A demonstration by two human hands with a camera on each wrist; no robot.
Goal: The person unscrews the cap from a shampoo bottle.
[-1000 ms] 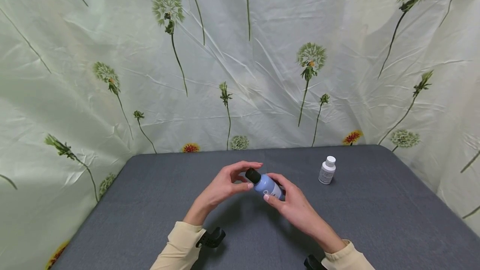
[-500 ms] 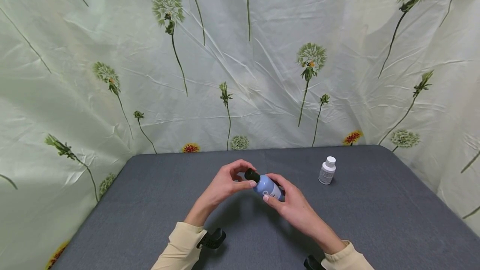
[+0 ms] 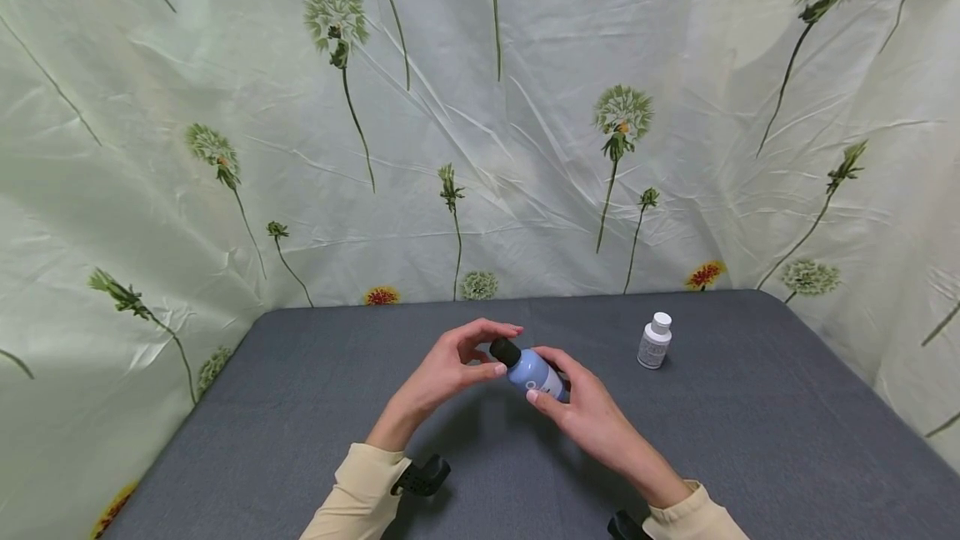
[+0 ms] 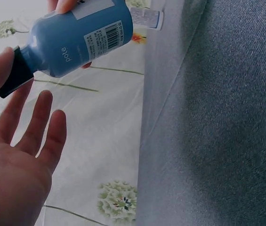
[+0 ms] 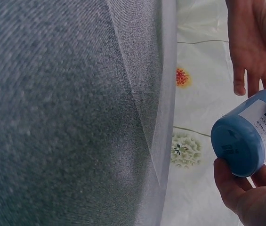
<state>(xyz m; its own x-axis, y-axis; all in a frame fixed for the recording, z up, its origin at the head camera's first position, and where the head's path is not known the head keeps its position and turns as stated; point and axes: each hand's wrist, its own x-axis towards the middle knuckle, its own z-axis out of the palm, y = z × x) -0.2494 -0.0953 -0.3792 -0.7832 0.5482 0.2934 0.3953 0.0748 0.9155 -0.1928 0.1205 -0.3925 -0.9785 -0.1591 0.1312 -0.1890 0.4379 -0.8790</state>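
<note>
A blue bottle (image 3: 537, 375) with a black cap (image 3: 505, 350) is held tilted above the table, cap toward the upper left. My right hand (image 3: 592, 411) grips its body, thumb on the near side; the right wrist view shows the bottle's base (image 5: 236, 146) facing the camera. My left hand (image 3: 442, 373) is at the cap. Its thumb (image 4: 1, 70) touches the cap in the left wrist view, while the other fingers spread loosely around and below it. The cap is on the bottle.
A small white bottle (image 3: 655, 342) with a white cap stands upright at the back right of the dark grey table (image 3: 322, 423). Behind the table hangs a flower-printed curtain (image 3: 525, 190).
Half a second ago the left fingers were closed in on the black cap; now the index finger is lifted and straighter, much as one second ago. The right hand and bottle barely move.
</note>
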